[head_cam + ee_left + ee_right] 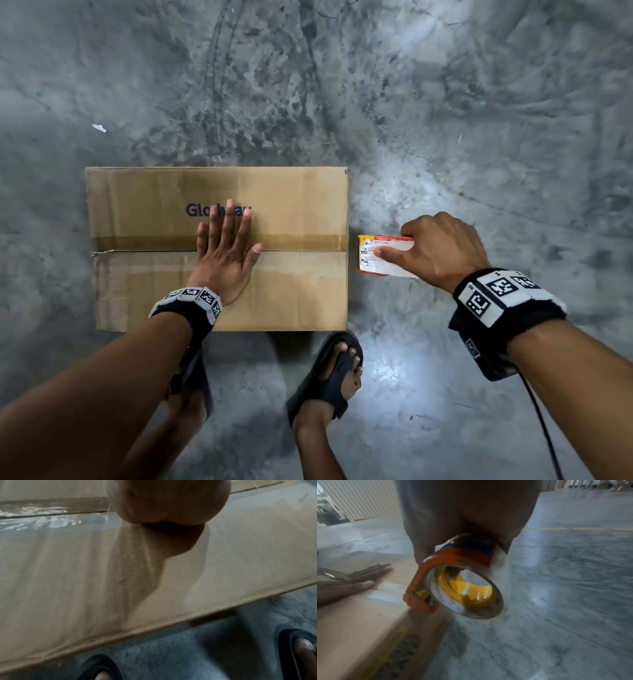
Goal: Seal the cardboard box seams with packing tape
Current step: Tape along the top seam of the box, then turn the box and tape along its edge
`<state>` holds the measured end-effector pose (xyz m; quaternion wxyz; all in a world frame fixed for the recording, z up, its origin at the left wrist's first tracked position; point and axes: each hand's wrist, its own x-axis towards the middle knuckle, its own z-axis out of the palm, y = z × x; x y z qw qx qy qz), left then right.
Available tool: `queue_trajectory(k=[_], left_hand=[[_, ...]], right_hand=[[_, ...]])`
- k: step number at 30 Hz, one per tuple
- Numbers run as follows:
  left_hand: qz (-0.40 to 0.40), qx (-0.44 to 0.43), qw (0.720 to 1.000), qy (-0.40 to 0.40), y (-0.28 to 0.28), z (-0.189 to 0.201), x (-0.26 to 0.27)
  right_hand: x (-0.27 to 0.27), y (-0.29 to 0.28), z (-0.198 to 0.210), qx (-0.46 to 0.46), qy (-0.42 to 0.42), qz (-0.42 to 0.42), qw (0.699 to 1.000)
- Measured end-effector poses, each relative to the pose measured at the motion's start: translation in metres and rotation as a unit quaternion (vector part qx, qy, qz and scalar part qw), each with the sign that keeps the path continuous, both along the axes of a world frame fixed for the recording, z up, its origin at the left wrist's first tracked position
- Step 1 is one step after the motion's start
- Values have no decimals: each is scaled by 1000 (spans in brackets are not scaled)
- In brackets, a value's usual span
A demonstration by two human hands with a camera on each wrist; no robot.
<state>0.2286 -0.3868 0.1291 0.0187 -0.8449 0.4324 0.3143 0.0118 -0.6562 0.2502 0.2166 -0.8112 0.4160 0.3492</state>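
A brown cardboard box [291,291] lies on the concrete floor, its two top flaps meeting at a centre seam [308,251]. My left hand [224,253] lies flat across that seam with its fingers straight and spread. Glossy clear tape [42,520] shows along the seam in the left wrist view. Just off the box's right end, my right hand [435,251] grips a roll of clear packing tape in an orange and yellow dispenser [385,255]. The right wrist view shows the tape dispenser [460,582] close up, above the box's right edge [368,615].
Bare grey concrete floor [342,85] surrounds the box on all sides. My two feet in black sandals [330,373] stand right against the box's near side. A cable [544,435] hangs from the right wristband. A small white scrap [99,128] lies at the far left.
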Motion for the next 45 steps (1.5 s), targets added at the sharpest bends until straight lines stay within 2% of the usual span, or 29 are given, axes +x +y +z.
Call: queue_trajectory(k=[4, 9, 14, 17, 22, 30, 31, 33, 36, 38, 45], left_hand=[[5, 3, 1000, 4, -3, 3, -1], [5, 8, 1000, 0, -4, 2, -3], [6, 6, 1000, -2, -4, 2, -5], [5, -4, 1000, -6, -3, 1, -6], [-7, -23, 999, -24, -2, -3, -3], [22, -29, 999, -41, -18, 16, -18], [-2, -37, 998, -46, -26, 22, -23], [-109, -72, 990, -44, -45, 31, -40], [-286, -87, 954, -5, -76, 38, -69], [-361, -53, 931, -7, -91, 38, -86], [-385, 82, 919, -36, -130, 45, -115]], right_hand=[[-6, -7, -6, -1, 7, 18, 1000], [12, 3, -23, -4, 1, 36, 999], [27, 15, -23, -36, 6, 79, 996], [22, 15, -29, -49, 57, 138, 988], [-7, 16, -37, -52, 107, 95, 988], [-1, 37, -35, -52, 99, 37, 993], [-2, 37, -35, -55, 97, 36, 993], [-4, 39, -35, -59, 93, 33, 993], [-10, 40, -37, -62, 87, 30, 994], [-15, 41, -37, -64, 82, 26, 994], [-44, 49, -35, -72, 54, -17, 996]])
